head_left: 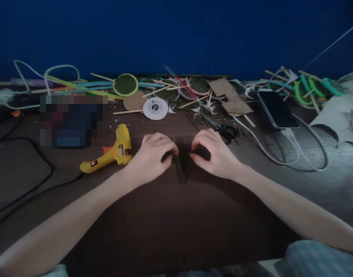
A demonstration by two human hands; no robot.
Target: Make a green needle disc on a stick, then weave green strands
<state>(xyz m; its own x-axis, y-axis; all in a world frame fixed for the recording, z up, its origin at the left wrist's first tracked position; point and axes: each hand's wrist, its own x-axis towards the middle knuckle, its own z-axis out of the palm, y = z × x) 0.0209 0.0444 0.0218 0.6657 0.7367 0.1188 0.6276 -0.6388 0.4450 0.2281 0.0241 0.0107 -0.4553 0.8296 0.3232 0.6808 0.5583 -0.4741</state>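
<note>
Both of my hands meet at the middle of a dark wooden table point(170, 215). My left hand point(151, 156) has its fingers curled and pinched on a small bundle of dark green strips point(181, 165). From the other side, my right hand point(213, 154) pinches the same bundle. The strips stand roughly vertical between my fingertips and reach down onto the table. A yellow glue gun point(112, 152) lies just left of my left hand. Black scissors point(226, 131) rest just behind my right hand.
A phone point(276, 109) with a white cable lies at the right. Along the back edge are round green discs, wooden sticks, cardboard pieces and coloured strips, with a white round label point(155, 108). Black cables run across the left side. A blue wall stands behind.
</note>
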